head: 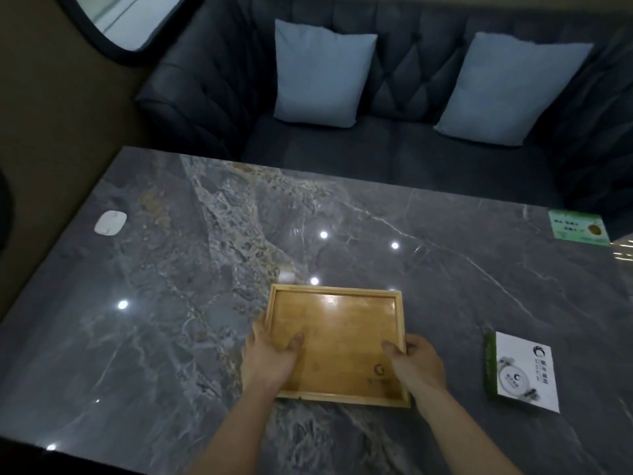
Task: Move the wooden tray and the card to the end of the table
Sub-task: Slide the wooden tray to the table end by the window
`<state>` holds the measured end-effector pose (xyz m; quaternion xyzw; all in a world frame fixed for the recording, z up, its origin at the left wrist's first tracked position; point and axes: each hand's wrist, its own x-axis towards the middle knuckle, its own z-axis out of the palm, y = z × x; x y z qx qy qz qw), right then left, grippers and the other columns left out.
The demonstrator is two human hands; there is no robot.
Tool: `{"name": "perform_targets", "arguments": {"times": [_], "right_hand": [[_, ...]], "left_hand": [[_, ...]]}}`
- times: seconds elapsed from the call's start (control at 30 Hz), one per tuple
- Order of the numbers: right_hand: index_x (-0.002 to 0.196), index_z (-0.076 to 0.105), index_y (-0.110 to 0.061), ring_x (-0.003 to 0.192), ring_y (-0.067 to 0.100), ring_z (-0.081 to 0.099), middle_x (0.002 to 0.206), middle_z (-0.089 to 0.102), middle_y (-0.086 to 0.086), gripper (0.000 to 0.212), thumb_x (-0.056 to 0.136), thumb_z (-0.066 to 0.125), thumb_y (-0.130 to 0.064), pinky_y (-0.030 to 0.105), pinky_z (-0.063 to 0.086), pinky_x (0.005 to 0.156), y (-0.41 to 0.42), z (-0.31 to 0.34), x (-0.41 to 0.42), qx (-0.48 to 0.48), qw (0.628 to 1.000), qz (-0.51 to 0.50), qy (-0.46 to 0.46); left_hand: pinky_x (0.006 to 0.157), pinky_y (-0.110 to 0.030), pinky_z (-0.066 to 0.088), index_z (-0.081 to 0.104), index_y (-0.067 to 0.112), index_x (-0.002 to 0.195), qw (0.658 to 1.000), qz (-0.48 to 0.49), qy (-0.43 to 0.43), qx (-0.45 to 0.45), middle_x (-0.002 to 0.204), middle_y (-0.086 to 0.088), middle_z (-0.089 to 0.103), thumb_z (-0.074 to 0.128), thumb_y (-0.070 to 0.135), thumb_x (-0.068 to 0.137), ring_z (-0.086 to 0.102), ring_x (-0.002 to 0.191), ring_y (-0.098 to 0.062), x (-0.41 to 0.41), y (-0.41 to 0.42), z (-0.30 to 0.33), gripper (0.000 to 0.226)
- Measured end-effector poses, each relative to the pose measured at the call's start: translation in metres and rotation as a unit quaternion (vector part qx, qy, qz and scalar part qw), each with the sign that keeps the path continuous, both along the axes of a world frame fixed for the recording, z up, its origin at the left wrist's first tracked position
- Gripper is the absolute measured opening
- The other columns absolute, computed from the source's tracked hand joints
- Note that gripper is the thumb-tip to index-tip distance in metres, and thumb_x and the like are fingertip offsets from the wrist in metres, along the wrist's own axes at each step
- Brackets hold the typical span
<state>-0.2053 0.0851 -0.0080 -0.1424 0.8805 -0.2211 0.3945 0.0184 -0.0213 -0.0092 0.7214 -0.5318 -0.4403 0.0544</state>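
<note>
A shallow wooden tray point(337, 323) with nothing in it rests near the front middle of the grey marble table point(171, 269). My left hand point(270, 358) grips its left rim, thumb inside the tray. Gripping the right rim is my right hand point(416, 363), thumb also inside. A white card point(525, 371) with a printed logo and a green edge lies flat on the table to the right of the tray, apart from it.
A white flat device point(110, 223) sits at the table's far left. A green sticker point(579, 228) is on the far right corner. A small white object point(287, 276) lies just behind the tray. A dark sofa point(394, 145) with two light cushions stands behind the table.
</note>
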Motion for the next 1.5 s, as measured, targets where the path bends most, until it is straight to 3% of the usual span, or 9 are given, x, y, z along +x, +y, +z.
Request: {"name": "perform_targets", "arguments": {"times": [0.33,0.43,0.57,0.63,0.73,0.8,1.0,1.27,1.5], "right_hand": [[0.081,0.062,-0.029,0.056,-0.004,0.054,0.06,0.063,-0.019,0.011,0.084,0.069,-0.038,0.024,0.038,0.053,-0.145,0.04,0.119,-0.049,0.99,0.128,0.042],[0.081,0.058,-0.031,0.056,-0.004,0.047,0.07,0.063,-0.015,0.012,0.087,0.067,-0.038,0.026,0.036,0.055,-0.199,0.045,0.174,-0.051,0.975,0.207,0.055],[0.091,0.065,-0.027,0.041,-0.008,0.053,0.063,0.059,-0.02,0.008,0.088,0.065,-0.034,0.009,0.03,0.043,-0.27,0.049,0.241,-0.058,0.949,0.3,0.081],[0.1,0.069,-0.026,0.055,-0.01,0.061,0.068,0.065,-0.017,0.018,0.085,0.065,-0.036,0.017,0.038,0.054,-0.303,0.051,0.27,-0.071,0.934,0.337,0.091],[0.115,0.067,-0.028,0.089,0.02,0.063,0.106,0.073,-0.001,0.035,0.085,0.061,-0.043,0.03,0.042,0.074,-0.352,0.049,0.31,-0.061,0.912,0.397,0.085],[0.123,0.065,-0.03,0.098,0.024,0.064,0.114,0.071,-0.001,0.042,0.086,0.059,-0.047,0.032,0.042,0.074,-0.383,0.047,0.334,-0.061,0.893,0.435,0.093],[0.125,0.065,-0.025,0.108,0.03,0.064,0.116,0.069,0.004,0.041,0.089,0.057,-0.045,0.04,0.054,0.089,-0.459,0.032,0.386,-0.076,0.862,0.487,0.12],[0.14,0.054,-0.025,0.129,0.033,0.053,0.141,0.055,0.007,0.057,0.089,0.057,-0.049,0.049,0.048,0.105,-0.52,-0.007,0.407,-0.084,0.854,0.503,0.105],[0.149,0.044,-0.025,0.143,0.031,0.04,0.156,0.041,0.005,0.063,0.091,0.058,-0.045,0.049,0.042,0.111,-0.538,-0.031,0.405,-0.093,0.851,0.508,0.101]], "left_hand": [[0.109,-0.049,0.038,0.035,0.013,0.151,0.982,0.183,0.02,-0.049,0.148,-0.014,0.048,0.065,0.057,0.084,0.045,0.136,-0.035,0.142,-0.067,0.018,0.086],[0.108,-0.049,0.039,0.037,0.015,0.151,0.969,0.241,0.012,-0.053,0.147,-0.015,0.048,0.062,0.059,0.085,0.046,0.135,-0.036,0.2,-0.092,0.02,0.084],[0.105,-0.048,0.04,0.04,0.018,0.149,0.947,0.316,0.02,-0.051,0.144,-0.011,0.049,0.06,0.06,0.086,0.049,0.132,-0.035,0.266,-0.118,0.015,0.078],[0.104,-0.046,0.041,0.046,0.017,0.146,0.934,0.352,0.033,-0.051,0.141,-0.01,0.051,0.061,0.059,0.086,0.052,0.128,-0.034,0.291,-0.127,0.011,0.075],[0.096,-0.042,0.045,0.058,0.02,0.134,0.914,0.399,0.048,-0.057,0.13,-0.008,0.059,0.062,0.057,0.086,0.061,0.115,-0.031,0.319,-0.138,0.002,0.061],[0.095,-0.043,0.05,0.064,0.023,0.125,0.903,0.419,0.06,-0.068,0.119,-0.005,0.064,0.061,0.055,0.085,0.064,0.105,-0.027,0.331,-0.145,-0.004,0.052],[0.097,-0.05,0.05,0.065,0.024,0.12,0.868,0.485,0.081,-0.062,0.115,-0.005,0.065,0.066,0.042,0.084,0.065,0.101,-0.027,0.344,-0.183,-0.021,0.041],[0.089,-0.043,0.046,0.054,0.024,0.134,0.851,0.518,0.05,-0.077,0.116,0.006,0.044,0.064,0.048,0.085,0.059,0.102,-0.026,0.348,-0.234,-0.036,0.056],[0.089,-0.045,0.048,0.054,0.024,0.133,0.85,0.518,0.026,-0.093,0.115,0.006,0.044,0.066,0.046,0.083,0.06,0.102,-0.026,0.34,-0.245,-0.045,0.055]]}}
